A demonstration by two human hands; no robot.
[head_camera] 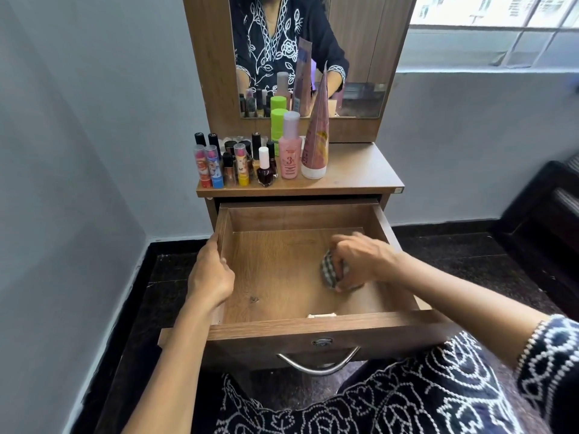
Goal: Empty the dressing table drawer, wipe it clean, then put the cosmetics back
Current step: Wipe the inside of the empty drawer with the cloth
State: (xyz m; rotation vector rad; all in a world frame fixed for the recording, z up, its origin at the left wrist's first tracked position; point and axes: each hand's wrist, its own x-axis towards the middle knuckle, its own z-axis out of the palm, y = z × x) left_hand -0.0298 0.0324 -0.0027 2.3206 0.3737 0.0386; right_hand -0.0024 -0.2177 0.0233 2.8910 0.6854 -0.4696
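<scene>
Inside drawer (300,324): bare wood floor; checked cloth (329,272) is gripped by right hand (360,258).
Left wall: clasped by left hand (211,274).
Desk (360,170): cosmetics (260,158) are stood upright.

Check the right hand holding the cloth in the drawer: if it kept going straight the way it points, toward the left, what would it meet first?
Probably nothing at first: the right hand, gripping the checked cloth, points left over the bare drawer floor. The first thing in line looks like the drawer's left wall, where the left hand grips the edge. Depth is uncertain.
</scene>
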